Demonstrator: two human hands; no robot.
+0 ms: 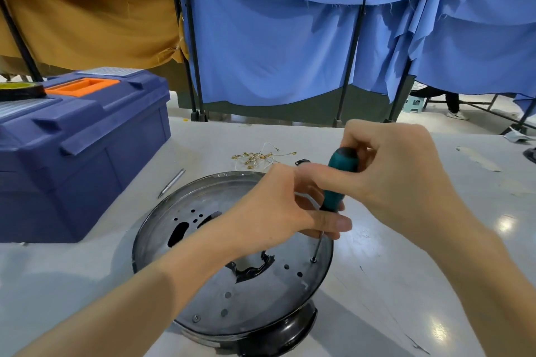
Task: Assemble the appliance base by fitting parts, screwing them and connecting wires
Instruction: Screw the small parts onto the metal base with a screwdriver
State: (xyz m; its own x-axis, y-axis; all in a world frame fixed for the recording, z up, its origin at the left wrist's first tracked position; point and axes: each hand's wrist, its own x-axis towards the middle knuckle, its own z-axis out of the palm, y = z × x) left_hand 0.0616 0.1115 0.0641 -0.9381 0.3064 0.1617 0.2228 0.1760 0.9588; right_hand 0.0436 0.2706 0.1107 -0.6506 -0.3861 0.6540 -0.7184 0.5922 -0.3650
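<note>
A: Where does the appliance base [255, 307] sit?
B: On the white table [406, 284], just right of the blue toolbox [81, 153], with its round metal plate facing up.
A: And the hands?
B: The right hand [400, 171] is curled round the top of the screwdriver [338, 180], on its teal handle. The left hand [278, 209] pinches the tool lower down, where handle meets shaft.
A: The tip?
B: On a screw [313, 260] near the plate's right rim, with the tool tilted.
A: Anything beyond?
B: Wires [258, 157] with brass terminals lie behind the base, and a thin metal rod [172, 182] lies near the toolbox
</note>
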